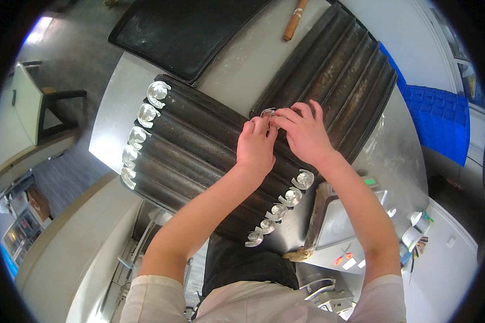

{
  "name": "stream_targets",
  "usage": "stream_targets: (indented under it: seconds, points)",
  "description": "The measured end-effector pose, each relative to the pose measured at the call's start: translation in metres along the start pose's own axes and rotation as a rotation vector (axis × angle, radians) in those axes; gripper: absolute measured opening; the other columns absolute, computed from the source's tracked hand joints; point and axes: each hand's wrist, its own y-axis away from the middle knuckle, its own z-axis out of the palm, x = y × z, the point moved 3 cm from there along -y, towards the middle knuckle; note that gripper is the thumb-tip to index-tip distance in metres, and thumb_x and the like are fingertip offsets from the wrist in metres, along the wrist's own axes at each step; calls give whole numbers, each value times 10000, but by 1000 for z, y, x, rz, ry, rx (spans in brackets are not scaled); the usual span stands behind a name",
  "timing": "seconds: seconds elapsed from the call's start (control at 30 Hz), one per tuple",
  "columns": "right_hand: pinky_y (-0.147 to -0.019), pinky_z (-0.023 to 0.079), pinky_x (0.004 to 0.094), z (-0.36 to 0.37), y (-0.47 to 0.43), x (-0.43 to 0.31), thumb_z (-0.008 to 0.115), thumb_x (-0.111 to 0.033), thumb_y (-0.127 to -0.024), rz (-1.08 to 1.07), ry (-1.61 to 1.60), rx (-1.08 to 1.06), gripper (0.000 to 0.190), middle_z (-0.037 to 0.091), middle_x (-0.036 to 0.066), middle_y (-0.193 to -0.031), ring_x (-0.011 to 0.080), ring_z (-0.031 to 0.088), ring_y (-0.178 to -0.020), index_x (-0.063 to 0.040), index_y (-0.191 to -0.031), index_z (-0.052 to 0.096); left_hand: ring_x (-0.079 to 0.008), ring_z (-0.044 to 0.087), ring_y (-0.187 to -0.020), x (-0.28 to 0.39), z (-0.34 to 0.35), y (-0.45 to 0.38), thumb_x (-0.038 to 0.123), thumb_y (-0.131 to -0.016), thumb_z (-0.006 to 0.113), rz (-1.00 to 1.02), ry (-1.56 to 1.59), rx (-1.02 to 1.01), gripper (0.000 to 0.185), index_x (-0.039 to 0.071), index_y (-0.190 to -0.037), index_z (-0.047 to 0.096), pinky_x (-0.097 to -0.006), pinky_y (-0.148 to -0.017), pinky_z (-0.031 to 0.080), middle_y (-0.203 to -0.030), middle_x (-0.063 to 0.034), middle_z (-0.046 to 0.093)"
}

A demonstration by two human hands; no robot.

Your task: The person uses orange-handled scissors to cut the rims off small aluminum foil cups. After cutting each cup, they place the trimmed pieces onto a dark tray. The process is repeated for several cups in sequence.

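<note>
My left hand (pixel 256 147) and my right hand (pixel 309 131) meet at a piece of crumpled aluminium foil (pixel 268 113), and the fingers of both are on it. This foil is at the far right corner of a dark, fluted baguette tray (pixel 194 149), partly hidden by my fingers. Several foil pieces (pixel 138 137) are set at the left ends of the tray's channels. More foil pieces (pixel 277 210) line the right ends, nearer my body. Beyond my right hand lies a second fluted baguette tray (pixel 331 80), with no foil visible on it.
A flat black baking tray (pixel 186 36) lies at the back of the metal table (pixel 113 117). A wooden rolling pin (pixel 295 20) rests there too. Blue plastic crates (pixel 436 117) stand at the right. Orange-handled scissors (pixel 343 258) lie near a framed metal tray (pixel 339 222).
</note>
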Motion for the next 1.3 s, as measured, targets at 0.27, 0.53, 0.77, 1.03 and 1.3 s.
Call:
stream_targets:
  seconds: [0.27,0.53,0.77,1.03,1.3]
  points:
    - [-1219,346,555,16,-32,-1,721,-88,-958,65,-178,-44,359,739,-50,-1325,312,576,-1366,-183,-1301,766,-334,306,-1626,-4,1,2,507,-912,775,47,-52,51,845,115,-1623,537,-446,-1305,260,-1664,-122,526]
    - [-1227,377,501,15,-9,22,710,-41,-918,3,-135,-16,464,694,-43,-1492,323,543,-1445,-171,-1362,745,-319,291,-1660,-10,-12,-1,484,-930,738,150,-47,89,788,44,-1570,606,-442,-1384,183,-1660,-128,550]
    - [-1294,378,457,1,14,25,673,-94,-953,-48,124,25,446,661,-55,-1548,263,502,-1525,-167,-1388,738,-322,322,-1661,-14,-11,-10,463,-959,718,288,-252,129,750,12,-1548,610,-458,-1402,163,-1641,-138,556]
    - [-1352,296,522,23,23,13,638,-221,-1014,-34,202,-24,387,653,-34,-1542,265,498,-1549,-187,-1386,737,-304,327,-1666,-29,-11,-17,447,-940,778,352,-260,86,793,102,-1611,533,-490,-1378,216,-1694,-109,475]
    - [-1377,246,576,24,22,2,646,-210,-1009,-12,264,-14,338,689,-17,-1424,255,524,-1506,-180,-1324,764,-250,305,-1681,-35,-18,-20,444,-917,795,370,-210,6,820,132,-1626,526,-517,-1333,273,-1704,-69,466]
